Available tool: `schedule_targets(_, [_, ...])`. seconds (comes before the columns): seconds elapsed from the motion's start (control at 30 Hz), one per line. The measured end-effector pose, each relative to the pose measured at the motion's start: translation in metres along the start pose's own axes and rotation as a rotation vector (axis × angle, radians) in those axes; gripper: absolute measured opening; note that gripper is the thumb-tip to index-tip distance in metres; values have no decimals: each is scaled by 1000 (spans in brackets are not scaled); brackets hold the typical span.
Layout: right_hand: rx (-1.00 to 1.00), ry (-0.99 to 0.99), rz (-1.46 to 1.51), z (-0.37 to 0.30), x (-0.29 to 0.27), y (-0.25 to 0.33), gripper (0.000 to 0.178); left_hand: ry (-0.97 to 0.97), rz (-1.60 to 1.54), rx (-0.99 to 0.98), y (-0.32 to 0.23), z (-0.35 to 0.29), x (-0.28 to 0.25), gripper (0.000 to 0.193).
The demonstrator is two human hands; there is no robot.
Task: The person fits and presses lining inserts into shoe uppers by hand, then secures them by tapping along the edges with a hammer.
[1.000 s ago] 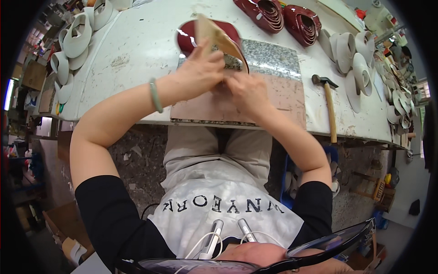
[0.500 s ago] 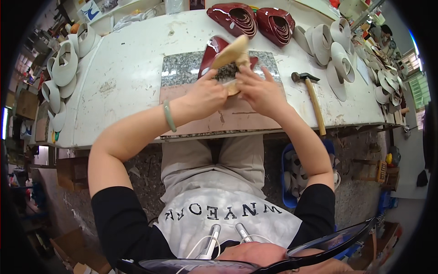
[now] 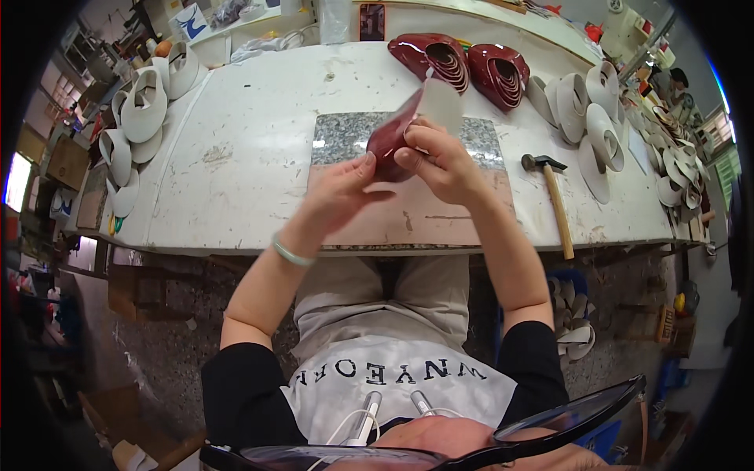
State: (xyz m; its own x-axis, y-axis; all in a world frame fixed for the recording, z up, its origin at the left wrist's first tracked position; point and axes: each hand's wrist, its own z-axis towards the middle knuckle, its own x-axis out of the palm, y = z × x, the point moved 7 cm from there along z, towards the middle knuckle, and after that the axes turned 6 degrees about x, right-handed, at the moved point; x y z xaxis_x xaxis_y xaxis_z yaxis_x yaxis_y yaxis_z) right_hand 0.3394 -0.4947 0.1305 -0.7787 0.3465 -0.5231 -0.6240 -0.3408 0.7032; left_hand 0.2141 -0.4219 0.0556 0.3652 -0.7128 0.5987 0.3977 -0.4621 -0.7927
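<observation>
A glossy dark red shoe upper (image 3: 388,147) with a pale, blurred flap at its top is held up over the work slab. My right hand (image 3: 444,161) is closed on its right side, thumb and fingers pinching the edge. At the lower left of the upper, my left hand (image 3: 343,182) holds it with the thumb on the red face; its other fingers are partly hidden. Beneath both hands lies the slab (image 3: 334,137), speckled grey at the back and pinkish brown at the front.
Two stacks of dark red uppers (image 3: 497,76) stand at the back. A hammer (image 3: 556,196) lies right of the slab. White curved pieces (image 3: 603,137) are grouped on the right, with more white pieces (image 3: 144,110) at the left. The table's front edge (image 3: 236,251) is near my lap.
Earlier my hands held a pale tan piece with red material behind it over the slab. Now the red face is raised between them, and my left hand has turned palm inward.
</observation>
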Motion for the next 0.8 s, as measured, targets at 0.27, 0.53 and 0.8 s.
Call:
schedule_targets(0.27, [443, 521, -200, 0, 28, -40, 46, 140, 1829, 261, -32, 44, 8, 30])
schedule_targets(0.53, [428, 558, -865, 15, 41, -97, 19, 428, 1889, -22, -6, 80, -35, 25])
schedule_targets(0.8, [467, 44, -220, -26, 5, -101, 11, 154, 1421, 15, -21, 47, -53, 36])
